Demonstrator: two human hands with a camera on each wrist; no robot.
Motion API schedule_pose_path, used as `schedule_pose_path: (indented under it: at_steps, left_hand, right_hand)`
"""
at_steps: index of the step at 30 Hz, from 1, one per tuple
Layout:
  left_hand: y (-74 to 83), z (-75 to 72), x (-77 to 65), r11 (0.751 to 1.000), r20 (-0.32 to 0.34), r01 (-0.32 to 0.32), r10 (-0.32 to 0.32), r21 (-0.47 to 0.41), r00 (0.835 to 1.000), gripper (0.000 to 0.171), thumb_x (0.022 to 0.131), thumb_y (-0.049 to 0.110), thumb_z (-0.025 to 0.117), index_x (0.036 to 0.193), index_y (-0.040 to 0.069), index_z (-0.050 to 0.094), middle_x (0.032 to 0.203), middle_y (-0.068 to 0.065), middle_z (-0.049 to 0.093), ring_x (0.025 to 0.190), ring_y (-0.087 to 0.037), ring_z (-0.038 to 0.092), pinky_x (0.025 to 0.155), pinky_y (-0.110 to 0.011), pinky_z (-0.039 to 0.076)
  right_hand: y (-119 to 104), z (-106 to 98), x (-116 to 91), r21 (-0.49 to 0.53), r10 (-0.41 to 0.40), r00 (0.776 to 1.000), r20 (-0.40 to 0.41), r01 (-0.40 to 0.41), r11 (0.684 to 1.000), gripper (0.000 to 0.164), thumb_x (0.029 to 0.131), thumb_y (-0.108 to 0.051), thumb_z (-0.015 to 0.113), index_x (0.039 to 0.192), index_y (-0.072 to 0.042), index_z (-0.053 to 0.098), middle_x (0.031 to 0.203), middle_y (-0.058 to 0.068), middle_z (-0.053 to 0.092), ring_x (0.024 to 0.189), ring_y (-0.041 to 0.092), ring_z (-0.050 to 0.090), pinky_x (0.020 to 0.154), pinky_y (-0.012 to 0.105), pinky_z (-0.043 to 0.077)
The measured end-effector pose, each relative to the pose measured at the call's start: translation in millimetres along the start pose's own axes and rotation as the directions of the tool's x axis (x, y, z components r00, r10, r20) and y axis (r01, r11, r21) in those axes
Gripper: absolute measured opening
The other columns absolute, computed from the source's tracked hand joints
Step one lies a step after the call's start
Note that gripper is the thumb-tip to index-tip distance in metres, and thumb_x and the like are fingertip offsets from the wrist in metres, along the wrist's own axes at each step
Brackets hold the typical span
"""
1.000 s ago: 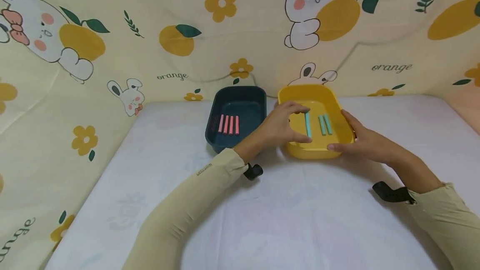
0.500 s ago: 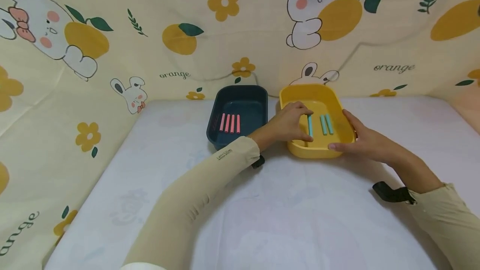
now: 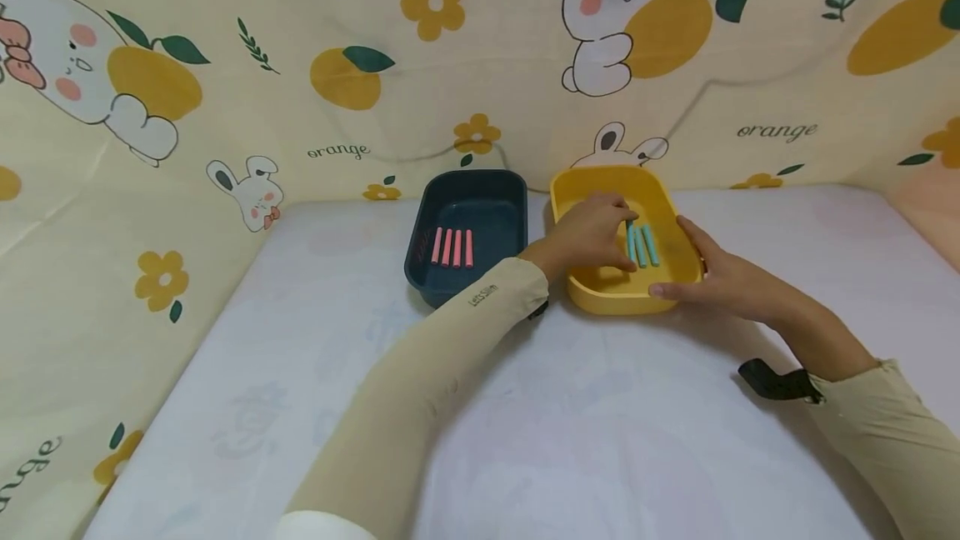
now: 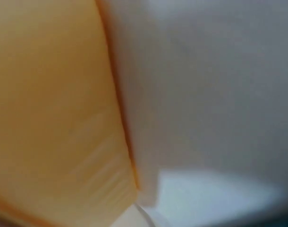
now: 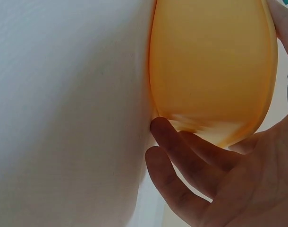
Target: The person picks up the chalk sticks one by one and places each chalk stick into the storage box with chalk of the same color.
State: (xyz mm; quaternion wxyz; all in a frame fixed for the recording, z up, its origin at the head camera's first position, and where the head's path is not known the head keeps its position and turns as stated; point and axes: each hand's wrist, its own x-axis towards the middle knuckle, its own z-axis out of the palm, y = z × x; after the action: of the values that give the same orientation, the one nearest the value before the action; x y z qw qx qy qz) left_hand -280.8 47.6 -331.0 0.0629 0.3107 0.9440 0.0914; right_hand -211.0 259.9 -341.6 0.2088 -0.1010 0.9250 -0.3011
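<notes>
In the head view, my left hand (image 3: 591, 232) reaches over the left side of a yellow plastic bin (image 3: 622, 303). Its thumb and fingers pinch a light blue chalk stick (image 3: 631, 247) by the two ends. Right beside this one, two more blue chalk sticks (image 3: 650, 245) lie parallel on the bin's floor. My right hand (image 3: 723, 275) grips the bin at its right side, thumb over the near rim and fingers along the outer wall. The right wrist view shows those curled fingers (image 5: 179, 170) against the bin's yellow wall (image 5: 212, 61).
A dark navy bin (image 3: 480, 182) stands left of the yellow one, with several pink chalk sticks (image 3: 457, 248) in a row inside. Both bins are on a white-covered table (image 3: 600, 432), near the patterned cloth (image 3: 420, 73) hanging behind. The left wrist view shows mostly yellow wall (image 4: 54, 104).
My left hand has moved right with the blue chalk stick, closing the gap to the other two. My right hand stays on the bin. The head view has shifted slightly.
</notes>
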Motion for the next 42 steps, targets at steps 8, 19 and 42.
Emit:
schedule_pose_path:
  at_steps: [8, 19, 42]
  left_hand:
    - [-4.1, -0.7, 16.5, 0.998, 0.051, 0.050, -0.048, -0.049, 0.998, 0.077, 0.074, 0.047, 0.086, 0.139, 0.019, 0.059, 0.133, 0.003, 0.058, 0.111, -0.010, 0.053, 0.104, -0.019, 0.043]
    - [-1.7, -2.3, 20.0, 0.996, 0.084, 0.074, -0.077, 0.042, 0.994, 0.060, 0.078, 0.049, 0.082, 0.128, 0.020, 0.065, 0.115, 0.008, 0.061, 0.110, -0.013, 0.047, 0.103, -0.025, 0.040]
    - [-1.1, 8.7, 14.3, 0.972, 0.068, -0.016, 0.000, 0.234, 0.998, 0.070, 0.083, 0.061, 0.071, 0.139, 0.021, 0.057, 0.135, 0.007, 0.058, 0.122, -0.015, 0.049, 0.110, -0.030, 0.040]
  right_hand:
    - [-1, 1, -1, 0.010, -0.010, 1.000, -0.009, 0.010, 1.000, 0.118, 0.087, -0.060, 0.065, 0.157, -0.024, -0.023, 0.163, 0.032, 0.003, 0.143, 0.060, 0.016, 0.105, 0.080, 0.021]
    - [-1, -2, 2, -0.004, -0.024, 1.000, -0.020, 0.024, 1.000, 0.117, 0.087, -0.060, 0.065, 0.157, -0.025, -0.022, 0.164, 0.030, 0.003, 0.144, 0.058, 0.016, 0.106, 0.079, 0.021]
    - [-2, 2, 0, 0.002, -0.014, 1.000, -0.022, 0.014, 1.000, 0.117, 0.087, -0.060, 0.065, 0.157, -0.022, -0.021, 0.163, 0.032, 0.003, 0.142, 0.059, 0.018, 0.106, 0.079, 0.021]
